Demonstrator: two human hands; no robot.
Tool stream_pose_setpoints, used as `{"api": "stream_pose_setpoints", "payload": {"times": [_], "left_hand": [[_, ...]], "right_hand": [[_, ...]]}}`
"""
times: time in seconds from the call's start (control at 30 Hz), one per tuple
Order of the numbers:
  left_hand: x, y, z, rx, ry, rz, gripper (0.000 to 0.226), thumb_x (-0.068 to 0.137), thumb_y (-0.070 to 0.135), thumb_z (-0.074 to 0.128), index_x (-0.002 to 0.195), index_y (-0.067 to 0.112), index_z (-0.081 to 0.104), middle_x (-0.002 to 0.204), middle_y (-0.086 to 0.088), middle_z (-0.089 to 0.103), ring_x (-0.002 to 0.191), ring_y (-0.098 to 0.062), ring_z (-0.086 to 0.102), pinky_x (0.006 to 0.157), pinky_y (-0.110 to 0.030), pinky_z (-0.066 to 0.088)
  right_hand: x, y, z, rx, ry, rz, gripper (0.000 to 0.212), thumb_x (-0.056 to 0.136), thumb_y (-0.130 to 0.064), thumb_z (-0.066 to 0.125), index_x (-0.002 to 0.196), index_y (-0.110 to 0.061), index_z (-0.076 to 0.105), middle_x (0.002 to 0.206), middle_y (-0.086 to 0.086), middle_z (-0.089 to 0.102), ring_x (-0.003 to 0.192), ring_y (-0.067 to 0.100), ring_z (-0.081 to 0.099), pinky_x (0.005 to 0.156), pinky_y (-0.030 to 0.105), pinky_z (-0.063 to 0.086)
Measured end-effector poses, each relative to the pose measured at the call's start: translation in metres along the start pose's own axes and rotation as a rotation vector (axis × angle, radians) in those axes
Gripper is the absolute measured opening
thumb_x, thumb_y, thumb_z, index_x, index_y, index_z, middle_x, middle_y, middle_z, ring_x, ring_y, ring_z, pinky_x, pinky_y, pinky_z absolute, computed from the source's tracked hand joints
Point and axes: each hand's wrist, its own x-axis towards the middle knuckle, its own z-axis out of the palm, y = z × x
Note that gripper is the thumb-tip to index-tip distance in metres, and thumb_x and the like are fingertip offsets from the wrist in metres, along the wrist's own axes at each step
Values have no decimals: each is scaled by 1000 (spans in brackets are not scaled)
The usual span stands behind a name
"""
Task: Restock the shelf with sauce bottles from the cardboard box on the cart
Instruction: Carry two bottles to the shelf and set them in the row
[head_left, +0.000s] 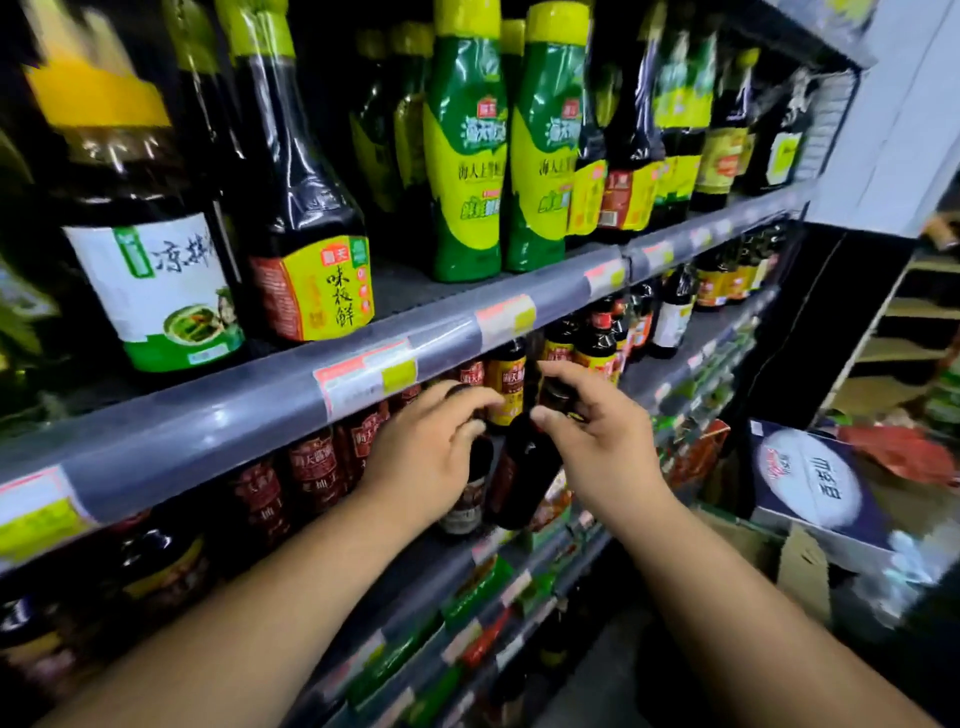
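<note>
Two hands reach under the upper shelf rail (218, 426), close together but not touching. The left hand (431, 452) curls over the top of one upright dark bottle (467, 496). At its 3 o'clock, the right hand (592, 431) pinches the neck of a second, tilted dark bottle (522, 467), whose top leans toward 1 o'clock. Two green squeeze bottles (465, 166) front the shelf at 12 o'clock. One cardboard box (802, 566) sits at 4 o'clock.
</note>
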Motion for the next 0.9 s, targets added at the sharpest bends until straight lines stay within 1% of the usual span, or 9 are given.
{"api": "stream_pose_setpoints", "payload": {"times": [0.07,0.17,0.27,0.37,0.57,0.63,0.73,0.83,0.9], "left_hand": [[6,-4,3,20,36,-52,31,87,18,55,113,34,60,111,5,66,104,-15,59,92,-29,43],[10,-9,10,45,100,-93,31,88,16,56,113,33,61,114,5,68,107,-15,61,95,-25,43],[6,-14,19,96,114,-145,30,89,18,54,113,35,60,114,7,66,108,-16,60,95,-31,46],[4,-21,21,139,138,-200,29,91,23,50,114,36,59,115,9,66,109,-16,61,93,-36,48],[8,-31,27,184,120,-267,34,94,26,46,121,43,58,120,4,61,113,-17,57,99,-35,46],[9,-36,29,169,125,-295,35,93,29,45,122,42,59,123,2,60,116,-16,56,103,-35,44],[13,-41,31,183,108,-324,32,91,31,55,120,39,63,119,3,61,116,-14,54,104,-32,41],[7,-46,37,185,45,-371,34,80,31,74,113,35,69,107,3,50,104,-10,48,95,-22,38],[-1,-53,44,158,37,-391,38,74,29,80,111,34,70,114,1,49,109,-10,48,98,-23,41]], "right_hand": [[16,12,3,39,-36,-16,52,85,-7,72,108,-51,60,104,-22,68,95,-6,64,85,19,51],[36,32,12,104,-95,-40,53,84,-8,72,106,-54,60,108,-16,69,98,0,65,89,25,52],[46,50,23,99,-176,-66,53,84,-10,72,105,-57,59,109,-21,67,100,-4,63,91,23,50],[54,63,31,128,-256,-92,48,84,-12,71,106,-55,62,112,-16,68,103,2,64,94,29,52],[70,81,43,52,-313,-267,38,89,-17,65,121,-37,66,121,-3,63,117,14,58,103,31,46],[71,86,49,89,-308,-319,36,90,-10,62,121,-27,69,127,0,57,121,18,56,106,28,44],[74,88,54,85,-329,-362,32,90,-3,63,117,-19,72,130,0,54,123,16,54,107,20,39],[77,86,55,8,-443,-318,39,87,-11,70,123,-25,67,132,-6,48,127,9,45,109,10,29],[74,88,57,-27,-526,-276,49,83,-16,74,129,-31,62,130,-7,44,126,6,41,108,10,29]]}}
